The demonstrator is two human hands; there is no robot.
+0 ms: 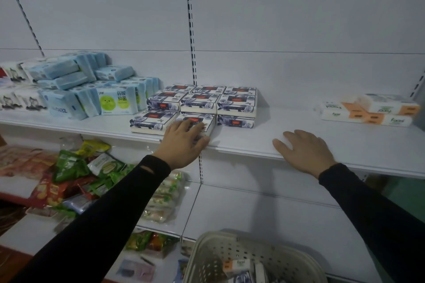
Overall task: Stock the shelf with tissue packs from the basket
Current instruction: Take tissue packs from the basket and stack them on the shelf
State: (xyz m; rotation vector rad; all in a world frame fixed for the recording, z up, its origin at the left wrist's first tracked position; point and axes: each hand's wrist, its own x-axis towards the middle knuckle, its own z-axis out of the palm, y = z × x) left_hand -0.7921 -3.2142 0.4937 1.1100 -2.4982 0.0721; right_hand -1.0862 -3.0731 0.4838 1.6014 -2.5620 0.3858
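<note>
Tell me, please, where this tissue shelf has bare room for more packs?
Free: the shelf between the floral boxes and the orange-and-white packs, beyond the right hand. Crowded: the left end, with blue packs piled beside the boxes, where the left hand rests.

Your white metal shelf holds navy floral tissue packs, stacked flat in rows at 11 o'clock. Orange-and-white soft tissue packs lie at 2 o'clock. The beige perforated plastic basket sits at 6 o'clock, a few packs inside.
</note>
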